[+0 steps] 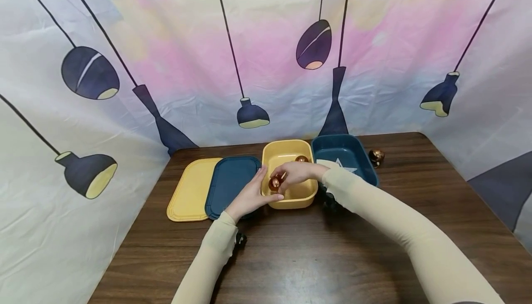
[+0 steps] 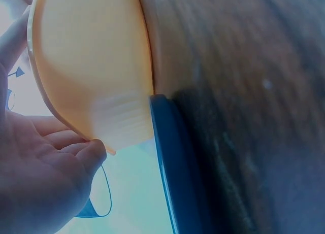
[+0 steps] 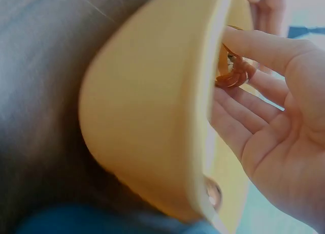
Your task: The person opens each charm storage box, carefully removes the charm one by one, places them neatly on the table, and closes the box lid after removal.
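A yellow plastic box (image 1: pixel 307 201) stands at the middle of the table. My right hand (image 1: pixel 296 174) reaches into it, fingers and thumb pinching a shiny copper jingle bell (image 1: pixel 275 183); the bell's slits show in the right wrist view, where the hand (image 3: pixel 292 102) is over the rim. A second copper bell (image 1: pixel 301 158) lies inside toward the back, partly behind the right hand. On the box's left side, my left hand (image 1: pixel 251 194) holds the rim, thumb along the front and fingers along the side. In the left wrist view, the fingertips sit right at the rim.
A navy box (image 1: pixel 371 174) with a white star shape (image 1: pixel 348 169) inside stands close on the right, partly covered by the sleeve. Beyond it lies another copper bell (image 1: pixel 376 156). To the left, a navy lid (image 1: pixel 232 181) overlaps a yellow lid (image 1: pixel 189 193).
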A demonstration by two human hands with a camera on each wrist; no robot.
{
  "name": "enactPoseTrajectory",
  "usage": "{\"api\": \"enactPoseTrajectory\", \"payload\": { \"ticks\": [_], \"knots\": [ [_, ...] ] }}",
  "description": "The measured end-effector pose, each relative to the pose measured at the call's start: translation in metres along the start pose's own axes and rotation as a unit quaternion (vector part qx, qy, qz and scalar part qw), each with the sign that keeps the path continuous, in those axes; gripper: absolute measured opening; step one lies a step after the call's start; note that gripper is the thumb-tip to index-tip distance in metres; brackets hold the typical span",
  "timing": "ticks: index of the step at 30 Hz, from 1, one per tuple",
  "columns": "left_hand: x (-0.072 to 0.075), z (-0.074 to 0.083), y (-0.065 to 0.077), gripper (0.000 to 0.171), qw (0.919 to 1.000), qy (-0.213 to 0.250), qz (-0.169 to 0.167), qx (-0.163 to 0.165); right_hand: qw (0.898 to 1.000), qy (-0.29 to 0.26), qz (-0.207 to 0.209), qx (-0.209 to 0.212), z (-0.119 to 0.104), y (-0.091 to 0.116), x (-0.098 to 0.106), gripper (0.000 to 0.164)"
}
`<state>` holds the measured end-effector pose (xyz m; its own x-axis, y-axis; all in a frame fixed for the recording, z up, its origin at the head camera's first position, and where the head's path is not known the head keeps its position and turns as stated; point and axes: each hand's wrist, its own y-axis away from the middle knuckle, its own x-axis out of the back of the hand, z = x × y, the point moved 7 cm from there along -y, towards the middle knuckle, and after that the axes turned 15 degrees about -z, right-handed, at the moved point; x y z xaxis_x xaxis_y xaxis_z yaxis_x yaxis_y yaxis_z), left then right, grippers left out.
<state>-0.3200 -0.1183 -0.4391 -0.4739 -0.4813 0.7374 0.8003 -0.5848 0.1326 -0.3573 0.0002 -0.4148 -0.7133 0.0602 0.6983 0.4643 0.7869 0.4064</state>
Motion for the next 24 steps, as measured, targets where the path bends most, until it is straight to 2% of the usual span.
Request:
{"api": "enactPoseTrajectory", "payload": {
  "ticks": [6, 13, 21, 24],
  "knots": [
    [0.000, -0.002, -0.002, 0.109, 1.0000, 0.003, 0.001, 0.007, 0.998, -0.021, 0.054, -0.005, 0.013, 0.025, 0.030, 0.056],
    [0.001, -0.002, -0.002, 0.110, 0.9999, 0.002, -0.001, 0.015, 0.993, -0.050, 0.102, -0.042, 0.032, 0.063, 0.060, 0.059],
    [0.000, -0.002, -0.002, 0.110, 0.9999, 0.002, -0.002, 0.012, 0.983, -0.091, 0.152, -0.038, 0.057, 0.106, 0.078, 0.057],
    [0.000, -0.003, -0.001, 0.111, 0.9999, 0.006, -0.001, 0.013, 0.978, -0.112, 0.166, -0.051, 0.070, 0.123, 0.081, 0.059]
  ]
}}
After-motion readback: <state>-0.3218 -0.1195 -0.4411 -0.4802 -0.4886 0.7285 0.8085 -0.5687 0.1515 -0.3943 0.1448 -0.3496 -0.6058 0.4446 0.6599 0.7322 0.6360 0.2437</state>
